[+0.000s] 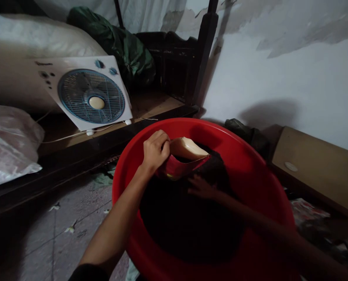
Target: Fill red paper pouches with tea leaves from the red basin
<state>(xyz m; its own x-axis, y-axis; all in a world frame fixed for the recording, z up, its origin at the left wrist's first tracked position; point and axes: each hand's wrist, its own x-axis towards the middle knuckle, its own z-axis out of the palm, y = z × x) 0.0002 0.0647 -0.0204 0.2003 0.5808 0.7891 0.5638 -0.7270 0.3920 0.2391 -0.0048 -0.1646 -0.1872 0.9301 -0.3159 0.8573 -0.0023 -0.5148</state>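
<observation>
A large red plastic basin (250, 164) sits in front of me with dark cloth (185, 218) piled inside. My left hand (155, 150) is closed on a red wrapper (176, 168) from which a cream-coloured bar of soap (187, 148) sticks out, held above the cloth near the basin's far side. My right hand (201, 188) lies in shadow on the dark cloth just below the wrapper, fingers spread toward it. Whether it grips the cloth is too dark to tell.
A white box fan (90, 93) with a blue grille leans on a wooden bed frame (150, 105) at the left. White sacks (10, 144) and a green bag (124, 43) lie there. A wooden board (317, 168) stands at the right against the peeling wall.
</observation>
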